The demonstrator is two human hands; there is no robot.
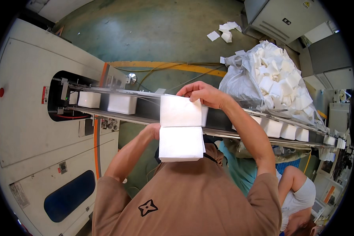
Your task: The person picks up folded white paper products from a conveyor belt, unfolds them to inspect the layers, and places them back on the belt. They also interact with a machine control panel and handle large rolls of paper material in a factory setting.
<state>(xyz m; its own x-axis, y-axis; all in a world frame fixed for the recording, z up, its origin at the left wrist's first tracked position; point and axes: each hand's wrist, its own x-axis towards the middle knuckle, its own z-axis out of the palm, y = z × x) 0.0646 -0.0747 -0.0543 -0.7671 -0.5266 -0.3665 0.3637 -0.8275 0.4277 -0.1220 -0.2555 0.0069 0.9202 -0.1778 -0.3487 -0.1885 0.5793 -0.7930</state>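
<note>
A stack of white paper napkins (181, 143) is held up before my chest, over the near side of the conveyor belt (219, 119). It is parted across the middle, with an upper leaf (181, 111) folded away from the lower block. My right hand (203, 94) is closed on the upper leaf's far edge, thumb on top and fingers bent. At the left side my left hand (155, 131) grips the stack; its fingers are hidden behind the paper. More napkin stacks stand on the belt, two to the left, the nearer one (122, 103) beside my hands.
A big clear bag (240, 82) heaped with loose napkins (279, 78) stands beyond the belt. Scattered napkins (226, 33) lie on the floor. A cream machine (31, 106) feeds the belt at left; further stacks (271, 128) sit at right. Another person (295, 185) is low at right.
</note>
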